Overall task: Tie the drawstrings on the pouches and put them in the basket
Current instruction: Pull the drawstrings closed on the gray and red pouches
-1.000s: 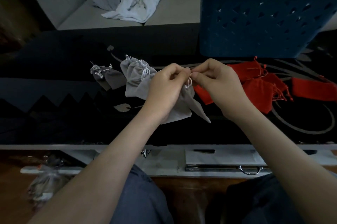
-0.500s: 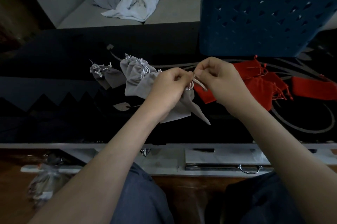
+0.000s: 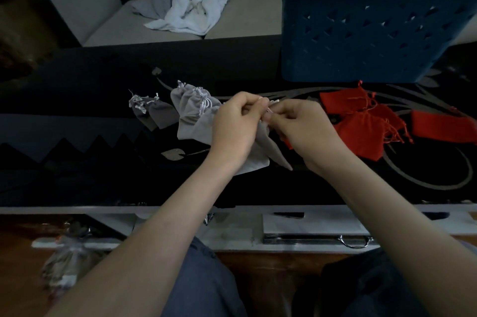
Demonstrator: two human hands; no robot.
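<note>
Closest to me, my left hand (image 3: 233, 133) and right hand (image 3: 305, 133) meet over the glossy black table (image 3: 90, 187). Both pinch the thin white drawstring (image 3: 271, 108) at the neck of a pale grey fabric pouch (image 3: 258, 159), which hangs from my fingers. I cannot tell whether its bottom corners touch the table top. I judge I am mid-knot: the next move calls for drawing the cord ends apart until the knot snugs down, without letting the gathered neck slip open. Just beyond my left hand lie more pale grey pouches (image 3: 191, 113) and smaller dark grey pouches (image 3: 154, 115); past my right, a heap of red fabric pouches (image 3: 361, 133). Farther back stands the blue perforated plastic basket (image 3: 361, 33), where this pouch belongs once tied. I can read no label or writing anywhere.
</note>
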